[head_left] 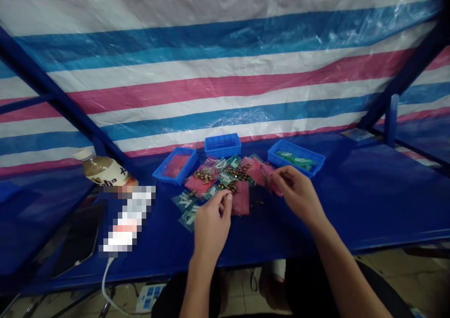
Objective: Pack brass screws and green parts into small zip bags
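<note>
View: head camera, looking down at a blue bench (365, 205).
Left hand (213, 229): fingertips pinched together, just above the bags; whether they hold anything cannot be told.
Right hand (298, 196): grasping a pink plastic bag (270, 177) between the fingers.
Brass fittings (204, 175): loose heaps on the pink and clear bags, between the hands.
Blue plastic trays (222, 144): three, beyond the bags; the rightmost holds green packets (295, 159).
Bottle (103, 170): lying at the bench's left side.

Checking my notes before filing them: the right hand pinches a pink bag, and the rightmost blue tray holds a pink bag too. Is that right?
Not quite: the rightmost blue tray holds green items, not a pink bag, as the head view shows. The right hand does pinch a pink bag.
</note>
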Motion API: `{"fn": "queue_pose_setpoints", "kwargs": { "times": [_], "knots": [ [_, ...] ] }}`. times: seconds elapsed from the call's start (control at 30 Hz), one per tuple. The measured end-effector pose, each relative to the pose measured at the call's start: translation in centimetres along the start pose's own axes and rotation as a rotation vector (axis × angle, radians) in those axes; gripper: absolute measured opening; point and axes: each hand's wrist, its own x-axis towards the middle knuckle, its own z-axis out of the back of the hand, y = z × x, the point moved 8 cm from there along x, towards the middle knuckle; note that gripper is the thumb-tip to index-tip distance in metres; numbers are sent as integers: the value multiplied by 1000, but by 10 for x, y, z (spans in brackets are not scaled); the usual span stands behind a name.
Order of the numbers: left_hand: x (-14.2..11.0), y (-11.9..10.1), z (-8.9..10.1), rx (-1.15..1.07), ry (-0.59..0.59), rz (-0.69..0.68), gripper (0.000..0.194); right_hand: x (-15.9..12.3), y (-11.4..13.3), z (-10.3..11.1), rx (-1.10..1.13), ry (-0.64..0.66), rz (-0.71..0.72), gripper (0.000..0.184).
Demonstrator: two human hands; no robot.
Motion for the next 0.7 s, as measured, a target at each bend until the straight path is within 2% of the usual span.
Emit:
{"fn": "queue_pose_setpoints", "kwargs": {
  "times": [0.17,0.23,0.33,0.43,0.57,0.63,0.7],
  "knots": [
    [0,1,1,-14,-12,3,28,5,-24,30,459,-225,-199,22],
    [-1,-1,1,-13,-26,-16,28,5,-22,37,586,-263,-205,20],
    [-3,-9,3,-36,-69,-54,28,2,-1,38,699,-229,-162,15],
    [-6,-11,-4,-263,-16,16,32,-11,26,24,735,-134,-119,11],
    [-10,-12,-30,-845,145,196,45,-32,44,-21,723,51,-147,14],
    [-11,-12,-35,-1033,142,251,45,-37,48,-42,644,159,-138,16],
    [-10,-8,-34,-1145,94,297,40,-39,57,-49,509,206,-71,15]
  ]
}}
